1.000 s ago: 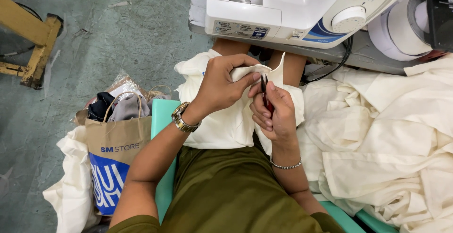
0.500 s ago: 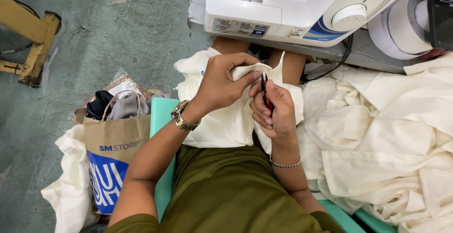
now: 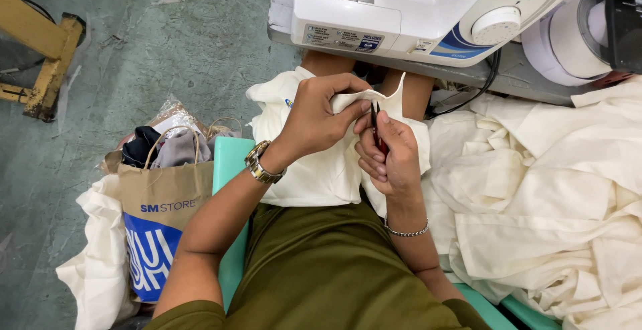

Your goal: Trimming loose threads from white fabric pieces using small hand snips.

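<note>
On the person's lap, the left hand [image 3: 317,119] has its fingers pinched shut on a fold of cream cloth [image 3: 314,169] while the right hand [image 3: 391,159] grips small red-handled snips [image 3: 378,136] against it, below the white sewing machine [image 3: 401,9].

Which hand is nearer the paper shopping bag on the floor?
Left. The left hand grips the cream fabric on the lap, on the side toward the paper shopping bag; the right hand, holding small red snips, is farther from it.

Both hands [image 3: 361,136] at cream cloth [image 3: 321,173], right gripping small red snips [image 3: 379,139].
</note>
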